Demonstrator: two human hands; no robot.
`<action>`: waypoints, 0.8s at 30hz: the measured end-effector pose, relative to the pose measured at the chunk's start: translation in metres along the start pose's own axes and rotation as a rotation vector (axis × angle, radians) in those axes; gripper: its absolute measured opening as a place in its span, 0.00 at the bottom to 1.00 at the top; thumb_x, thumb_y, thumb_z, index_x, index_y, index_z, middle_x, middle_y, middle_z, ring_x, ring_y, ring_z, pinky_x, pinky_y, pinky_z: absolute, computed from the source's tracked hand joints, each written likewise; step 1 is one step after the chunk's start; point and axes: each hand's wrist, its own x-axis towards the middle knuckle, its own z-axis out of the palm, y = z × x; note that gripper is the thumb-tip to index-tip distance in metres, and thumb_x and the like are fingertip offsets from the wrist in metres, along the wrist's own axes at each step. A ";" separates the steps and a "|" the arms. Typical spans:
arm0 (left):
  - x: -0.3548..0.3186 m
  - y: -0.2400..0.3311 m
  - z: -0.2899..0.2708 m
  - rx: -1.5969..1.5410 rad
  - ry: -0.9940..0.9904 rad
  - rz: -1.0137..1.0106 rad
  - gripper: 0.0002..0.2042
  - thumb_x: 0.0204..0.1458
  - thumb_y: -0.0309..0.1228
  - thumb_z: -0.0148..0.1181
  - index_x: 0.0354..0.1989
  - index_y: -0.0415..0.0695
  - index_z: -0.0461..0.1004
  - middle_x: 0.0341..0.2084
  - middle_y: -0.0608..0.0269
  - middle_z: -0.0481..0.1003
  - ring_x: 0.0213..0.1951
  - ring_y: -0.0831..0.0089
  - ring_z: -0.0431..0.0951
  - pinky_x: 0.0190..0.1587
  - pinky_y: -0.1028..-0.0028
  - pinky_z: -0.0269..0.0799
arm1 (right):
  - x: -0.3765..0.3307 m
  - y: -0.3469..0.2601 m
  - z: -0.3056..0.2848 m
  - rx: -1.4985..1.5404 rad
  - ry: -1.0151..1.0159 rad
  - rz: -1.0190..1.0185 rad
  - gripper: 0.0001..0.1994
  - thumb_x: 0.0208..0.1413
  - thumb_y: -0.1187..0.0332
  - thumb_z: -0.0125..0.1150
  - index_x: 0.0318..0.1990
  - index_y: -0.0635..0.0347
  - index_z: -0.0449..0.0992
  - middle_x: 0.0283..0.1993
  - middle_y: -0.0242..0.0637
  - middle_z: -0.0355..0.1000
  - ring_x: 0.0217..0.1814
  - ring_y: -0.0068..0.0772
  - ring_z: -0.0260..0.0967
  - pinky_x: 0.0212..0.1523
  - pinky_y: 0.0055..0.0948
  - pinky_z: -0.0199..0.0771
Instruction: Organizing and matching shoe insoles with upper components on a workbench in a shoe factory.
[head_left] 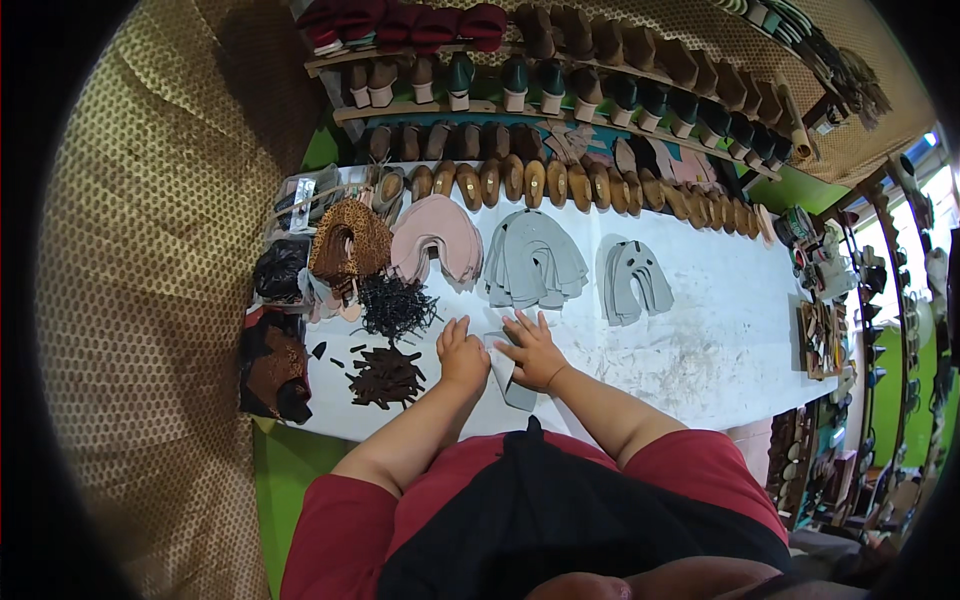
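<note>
Between my hands a grey U-shaped shoe upper piece [520,396] lies on the white table, its lighter underside partly turned up. My left hand [463,356] rests at the piece's left edge, thumb toward it and fingers apart on the table. Spread fingers of my right hand [534,352] lie over the piece's upper part and hide much of it. Just beyond are a fanned stack of grey upper pieces [535,262] and, to its right, a smaller stack of grey pieces with dark marks [637,280].
Pink pieces [436,238] and leopard-print pieces [350,240] are stacked at left. Near them lie black strips [393,305] and dark brown strips [385,377]. Wooden shoe lasts [535,183] line the table's back, below shelves of heeled shoes [514,85]. A tool box [822,338] sits at right.
</note>
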 end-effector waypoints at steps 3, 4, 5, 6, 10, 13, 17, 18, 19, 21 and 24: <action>0.001 -0.002 0.001 0.008 0.002 0.052 0.06 0.46 0.28 0.61 0.29 0.40 0.79 0.61 0.46 0.67 0.66 0.43 0.58 0.65 0.48 0.52 | 0.002 0.000 0.003 0.030 0.057 0.093 0.28 0.46 0.58 0.63 0.56 0.57 0.74 0.73 0.45 0.55 0.80 0.53 0.40 0.72 0.70 0.31; 0.000 -0.005 0.000 0.009 0.002 0.050 0.06 0.46 0.28 0.61 0.29 0.40 0.79 0.61 0.46 0.67 0.66 0.43 0.58 0.65 0.48 0.52 | 0.002 -0.001 0.002 0.031 0.056 0.092 0.28 0.46 0.58 0.63 0.56 0.57 0.74 0.73 0.45 0.55 0.80 0.53 0.40 0.72 0.70 0.31; 0.000 -0.007 -0.001 0.026 0.006 0.060 0.06 0.47 0.29 0.62 0.30 0.41 0.80 0.63 0.47 0.65 0.67 0.45 0.57 0.67 0.49 0.50 | 0.002 -0.002 0.001 0.004 0.036 0.096 0.27 0.46 0.57 0.62 0.55 0.60 0.73 0.73 0.45 0.55 0.79 0.53 0.40 0.72 0.70 0.31; -0.001 -0.009 -0.002 0.043 0.011 0.068 0.07 0.47 0.30 0.62 0.32 0.42 0.81 0.65 0.48 0.63 0.68 0.47 0.56 0.68 0.49 0.48 | 0.002 -0.003 0.000 -0.023 0.016 0.101 0.27 0.47 0.55 0.62 0.53 0.62 0.72 0.72 0.46 0.55 0.79 0.53 0.41 0.72 0.70 0.31; 0.000 0.000 -0.017 0.020 -0.037 0.052 0.06 0.47 0.32 0.63 0.30 0.45 0.82 0.68 0.45 0.59 0.70 0.44 0.53 0.69 0.47 0.45 | 0.001 -0.003 -0.001 -0.024 0.012 0.110 0.25 0.47 0.55 0.62 0.51 0.61 0.73 0.72 0.46 0.55 0.79 0.53 0.42 0.72 0.71 0.32; 0.000 0.006 -0.024 -0.084 -0.065 0.000 0.05 0.44 0.34 0.66 0.27 0.47 0.83 0.71 0.41 0.54 0.71 0.40 0.48 0.70 0.48 0.39 | 0.002 -0.003 -0.002 -0.033 0.005 0.110 0.25 0.47 0.54 0.62 0.50 0.62 0.73 0.72 0.46 0.55 0.79 0.53 0.41 0.72 0.71 0.32; 0.000 0.006 -0.024 -0.085 -0.080 -0.034 0.05 0.44 0.36 0.67 0.25 0.49 0.84 0.71 0.41 0.52 0.72 0.40 0.46 0.70 0.47 0.39 | 0.001 -0.004 -0.001 -0.033 0.033 0.050 0.23 0.49 0.58 0.61 0.54 0.53 0.74 0.72 0.46 0.56 0.79 0.53 0.41 0.71 0.71 0.34; 0.000 0.007 -0.024 -0.082 -0.077 -0.039 0.05 0.44 0.36 0.67 0.25 0.49 0.84 0.71 0.41 0.52 0.72 0.39 0.46 0.70 0.47 0.39 | 0.001 -0.003 -0.001 -0.024 0.049 0.006 0.23 0.50 0.59 0.61 0.55 0.49 0.75 0.72 0.46 0.56 0.79 0.53 0.41 0.71 0.71 0.35; 0.001 0.007 -0.023 -0.082 -0.078 -0.039 0.05 0.44 0.36 0.67 0.25 0.49 0.84 0.71 0.41 0.52 0.72 0.39 0.46 0.70 0.47 0.39 | 0.001 -0.003 -0.001 -0.024 0.049 0.006 0.23 0.50 0.59 0.61 0.55 0.49 0.75 0.72 0.46 0.56 0.79 0.53 0.41 0.71 0.71 0.35; 0.002 0.007 -0.022 -0.071 -0.102 -0.070 0.05 0.43 0.35 0.67 0.24 0.50 0.84 0.71 0.41 0.52 0.72 0.39 0.46 0.70 0.47 0.39 | 0.001 -0.002 -0.001 -0.009 0.041 -0.026 0.21 0.51 0.61 0.61 0.55 0.42 0.77 0.72 0.45 0.56 0.79 0.53 0.42 0.71 0.71 0.36; 0.006 0.007 -0.020 -0.050 -0.070 -0.037 0.04 0.41 0.34 0.67 0.22 0.49 0.83 0.71 0.43 0.55 0.71 0.40 0.48 0.69 0.47 0.41 | 0.001 -0.001 -0.002 -0.013 0.008 -0.015 0.20 0.50 0.60 0.61 0.53 0.42 0.80 0.72 0.44 0.57 0.79 0.52 0.42 0.71 0.71 0.36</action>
